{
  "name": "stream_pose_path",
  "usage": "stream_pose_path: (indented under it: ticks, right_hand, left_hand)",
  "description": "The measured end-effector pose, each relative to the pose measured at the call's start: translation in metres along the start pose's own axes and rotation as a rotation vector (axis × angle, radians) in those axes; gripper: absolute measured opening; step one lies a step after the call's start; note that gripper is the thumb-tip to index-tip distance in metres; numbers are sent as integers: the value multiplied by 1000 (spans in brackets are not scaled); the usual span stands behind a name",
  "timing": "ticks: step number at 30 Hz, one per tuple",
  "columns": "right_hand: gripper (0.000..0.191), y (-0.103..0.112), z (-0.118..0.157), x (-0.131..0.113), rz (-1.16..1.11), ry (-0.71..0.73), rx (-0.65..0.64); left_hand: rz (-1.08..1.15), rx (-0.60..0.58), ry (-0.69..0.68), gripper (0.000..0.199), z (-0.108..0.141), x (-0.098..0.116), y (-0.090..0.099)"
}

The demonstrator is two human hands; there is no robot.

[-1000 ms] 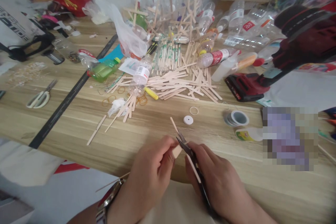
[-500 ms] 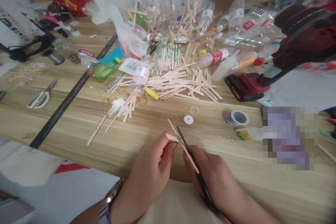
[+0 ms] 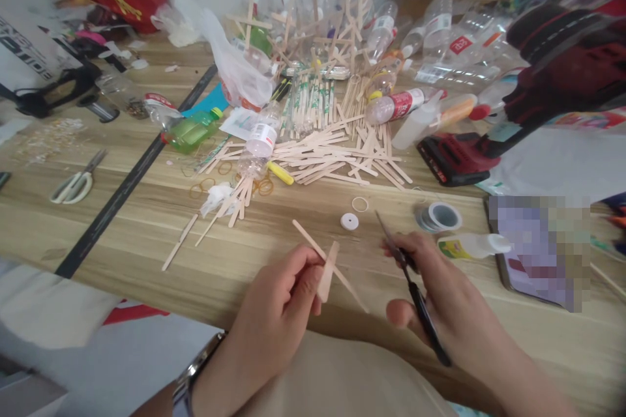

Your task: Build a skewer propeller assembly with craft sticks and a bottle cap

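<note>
My left hand (image 3: 288, 293) pinches wooden craft sticks over the table's front edge. A long thin craft stick (image 3: 310, 239) crosses a shorter, wider wooden piece (image 3: 327, 273), forming a slanted cross. To its right, my right hand (image 3: 440, 287) grips a black-handled bladed tool (image 3: 424, 319), its narrow dark tip pointing up and left. Its thumb is spread away from the handle, and the tool stands apart from the sticks. Whether the tool is a pair of scissors I cannot tell. Beyond the hands lie a white disc (image 3: 349, 221) and a pale ring (image 3: 360, 204).
A heap of craft sticks (image 3: 323, 156) lies mid-table, with plastic bottles (image 3: 264, 137) around it. At right are a red-black power tool (image 3: 454, 156), wire spool (image 3: 440, 216), glue bottle (image 3: 469, 246) and phone (image 3: 533, 260). White-handled scissors (image 3: 73, 187) lie left.
My right hand has moved right with the bladed tool, away from the sticks. The thin stick now lies across the piece in my left hand, which has turned upright.
</note>
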State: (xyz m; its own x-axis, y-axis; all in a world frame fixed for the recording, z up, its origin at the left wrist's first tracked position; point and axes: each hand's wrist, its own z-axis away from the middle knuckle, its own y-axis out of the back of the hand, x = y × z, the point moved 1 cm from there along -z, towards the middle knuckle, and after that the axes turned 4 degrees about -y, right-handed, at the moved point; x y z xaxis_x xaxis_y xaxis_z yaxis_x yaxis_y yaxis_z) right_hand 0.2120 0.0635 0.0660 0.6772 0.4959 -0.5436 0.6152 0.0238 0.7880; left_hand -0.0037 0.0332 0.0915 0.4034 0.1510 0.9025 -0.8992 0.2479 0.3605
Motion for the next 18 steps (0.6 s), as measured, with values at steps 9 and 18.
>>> stream_pose_path:
  ticks: [9,18]
  right_hand:
    - [18,-15,2,-17,-158,-52,-176]
    - [20,-15,-1,-24,-116,-14,-264]
  left_hand:
    - [142,-67,42,23,3,4,1]
    - [239,-112,64,19,2,1,-2]
